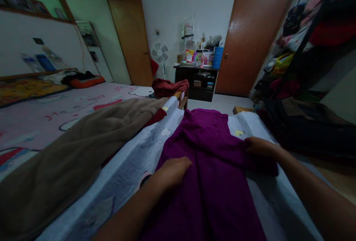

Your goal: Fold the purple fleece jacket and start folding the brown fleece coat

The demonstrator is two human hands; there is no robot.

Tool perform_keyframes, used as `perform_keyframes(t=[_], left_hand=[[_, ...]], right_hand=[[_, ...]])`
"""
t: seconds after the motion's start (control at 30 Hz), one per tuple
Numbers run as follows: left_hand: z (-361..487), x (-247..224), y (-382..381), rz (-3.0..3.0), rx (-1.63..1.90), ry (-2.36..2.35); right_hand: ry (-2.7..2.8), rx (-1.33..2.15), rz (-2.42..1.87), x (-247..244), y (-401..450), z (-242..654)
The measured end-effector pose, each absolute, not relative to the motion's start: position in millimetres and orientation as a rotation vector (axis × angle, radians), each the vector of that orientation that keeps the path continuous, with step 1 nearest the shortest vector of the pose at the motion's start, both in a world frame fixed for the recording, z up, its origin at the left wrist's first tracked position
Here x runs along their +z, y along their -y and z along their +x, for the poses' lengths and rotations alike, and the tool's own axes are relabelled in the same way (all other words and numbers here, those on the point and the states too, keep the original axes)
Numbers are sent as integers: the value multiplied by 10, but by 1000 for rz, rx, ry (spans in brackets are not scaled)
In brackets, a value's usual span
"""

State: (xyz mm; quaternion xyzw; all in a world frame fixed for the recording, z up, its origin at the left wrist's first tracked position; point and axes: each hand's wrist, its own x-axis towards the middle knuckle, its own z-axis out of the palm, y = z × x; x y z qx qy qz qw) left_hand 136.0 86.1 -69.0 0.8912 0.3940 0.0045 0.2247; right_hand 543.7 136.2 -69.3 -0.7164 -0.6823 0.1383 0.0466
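Note:
A long purple garment (211,152) is spread over a pale, patterned cloth (250,122); whether it is a top or trousers I cannot tell. My left hand (174,170) rests on its left part with the fingers curled down into the fabric. At the garment's right side, my right hand (257,146) pinches the edge, where a dark purple flap hangs over the cloth. A small pink and black thing (144,178) shows partly behind my left wrist.
On the left, a brown fleece blanket (91,137) lies along a pink bed (75,101). A bundled red cloth (170,87) sits at the bed's corner. Dark folded clothes (308,126) lie on the right. Farther back stand a fan (160,53) and a black cabinet (191,81).

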Motion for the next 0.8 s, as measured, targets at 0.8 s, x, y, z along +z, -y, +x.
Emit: perform_keyframes(t=[0.8], left_hand=[[1089, -648, 288, 2487, 326, -1013]], right_hand=[[1685, -336, -2428, -105, -644, 5492]])
